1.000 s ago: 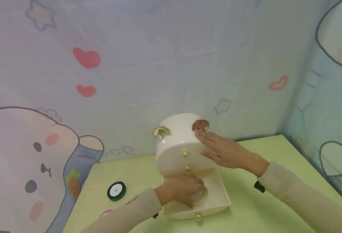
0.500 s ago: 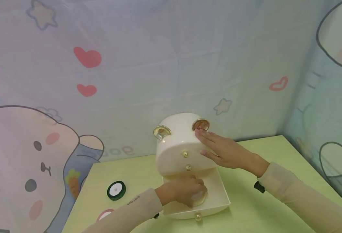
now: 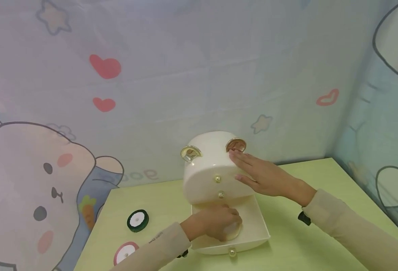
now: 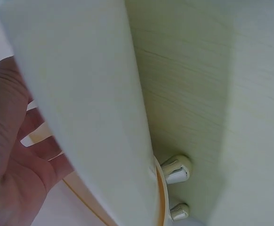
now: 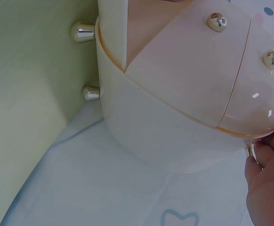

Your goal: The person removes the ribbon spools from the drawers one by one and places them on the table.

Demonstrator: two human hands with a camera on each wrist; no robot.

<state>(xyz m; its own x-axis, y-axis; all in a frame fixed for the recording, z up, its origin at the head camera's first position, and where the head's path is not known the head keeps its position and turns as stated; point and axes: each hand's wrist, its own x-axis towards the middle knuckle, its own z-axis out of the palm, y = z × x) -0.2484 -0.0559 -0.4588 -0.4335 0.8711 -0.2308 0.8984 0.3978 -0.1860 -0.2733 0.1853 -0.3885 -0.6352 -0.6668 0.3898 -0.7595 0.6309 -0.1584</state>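
A white rounded drawer box (image 3: 202, 188) with gold ear-shaped trims and small gold knobs stands at the back of the table. Its bottom drawer (image 3: 258, 226) is pulled out. Inside that drawer my left hand (image 3: 216, 222) has curled fingers on a round pale disc (image 3: 233, 230), largely covered by the hand. In the left wrist view the drawer's side wall (image 4: 90, 113) hides part of the fingers. My right hand (image 3: 266, 175) lies with straight fingers on the box's upper right edge, fingertips beside the right gold ear (image 3: 235, 145); the right wrist view shows this hand (image 5: 271, 169) at the box's edge.
On the table left of the box lies a green ribbon spool (image 3: 137, 220) with a white centre. A pink spool (image 3: 126, 253) lies nearer, partly behind the left sleeve. A printed cloth wall (image 3: 172, 94) rises behind the green table (image 3: 297, 226).
The view has shifted slightly, and more of the pink spool shows beside the left sleeve. Both hands, the drawer and the box keep nearly the same positions.
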